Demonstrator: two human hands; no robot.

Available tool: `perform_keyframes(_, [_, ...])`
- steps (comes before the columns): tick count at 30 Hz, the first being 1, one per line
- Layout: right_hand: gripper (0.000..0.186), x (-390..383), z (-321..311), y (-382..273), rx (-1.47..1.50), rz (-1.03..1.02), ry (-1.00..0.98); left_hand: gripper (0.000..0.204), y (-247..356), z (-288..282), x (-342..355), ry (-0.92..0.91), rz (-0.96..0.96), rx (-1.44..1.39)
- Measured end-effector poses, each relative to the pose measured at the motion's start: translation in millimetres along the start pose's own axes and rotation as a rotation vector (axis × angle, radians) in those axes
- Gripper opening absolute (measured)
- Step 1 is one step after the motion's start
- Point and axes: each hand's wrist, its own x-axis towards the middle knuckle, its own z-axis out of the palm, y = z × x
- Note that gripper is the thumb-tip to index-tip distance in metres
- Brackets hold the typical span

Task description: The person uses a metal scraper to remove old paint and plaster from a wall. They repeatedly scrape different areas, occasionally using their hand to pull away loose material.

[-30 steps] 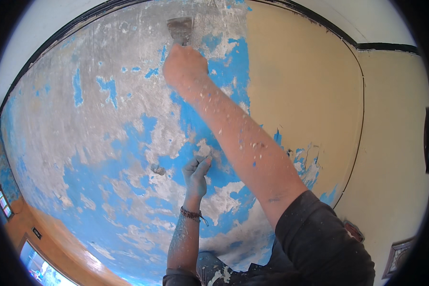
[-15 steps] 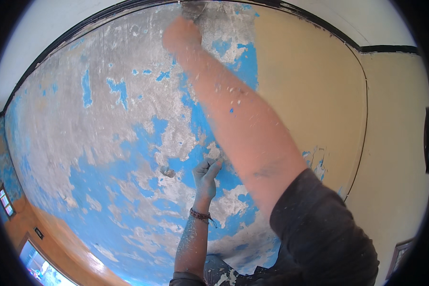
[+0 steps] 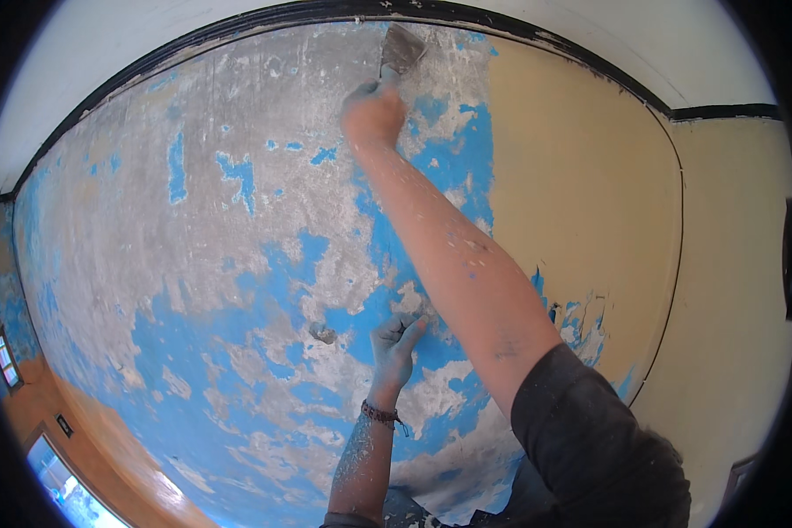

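High on the wall, my right hand (image 3: 374, 116) is closed round the handle of a scraper (image 3: 403, 49). The scraper's broad, dusty grey blade points up, near the dark trim, over bare grey plaster. Lower down, my left hand (image 3: 396, 343), coated in pale dust, is curled into a loose fist by the wall; nothing shows in it. Behind both hands spreads the wall (image 3: 194, 326), a patchwork of bright blue paint and exposed grey plaster. Flecks of paint cling to both forearms, and a braided bracelet (image 3: 380, 413) circles my left wrist.
A dark trim strip (image 3: 264, 24) runs along the wall's top edge below a white ceiling (image 3: 132, 44). Beige paint (image 3: 581, 176) covers the right part, with a peeling patch lower down. A grey-edged hole or lump (image 3: 323, 333) marks the wall left of my left hand.
My right hand and the scraper sit lower and further right in the picture, and more of the blade shows. The whole view has shifted slightly. My left hand keeps its curled shape.
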Motion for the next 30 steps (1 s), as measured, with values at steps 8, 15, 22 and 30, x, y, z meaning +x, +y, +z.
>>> perform_keyframes(8, [0.041,32,-91,49,-0.418,-0.369,-0.215,0.02,9,-3,6,-0.072,-0.036,0.014])
perform_keyframes(15, [0.042,110,-135,20,-0.833,-0.932,-0.214,0.017,91,6,74,-0.04,0.395,0.61])
perform_keyframes(22, [0.018,189,-125,-40,-1.149,-1.103,-0.259,0.013,61,21,54,-0.291,0.151,0.449])
perform_keyframes(30, [0.023,195,-98,-45,-1.124,-1.149,-0.282,0.021,14,-1,4,-0.234,0.125,0.364])
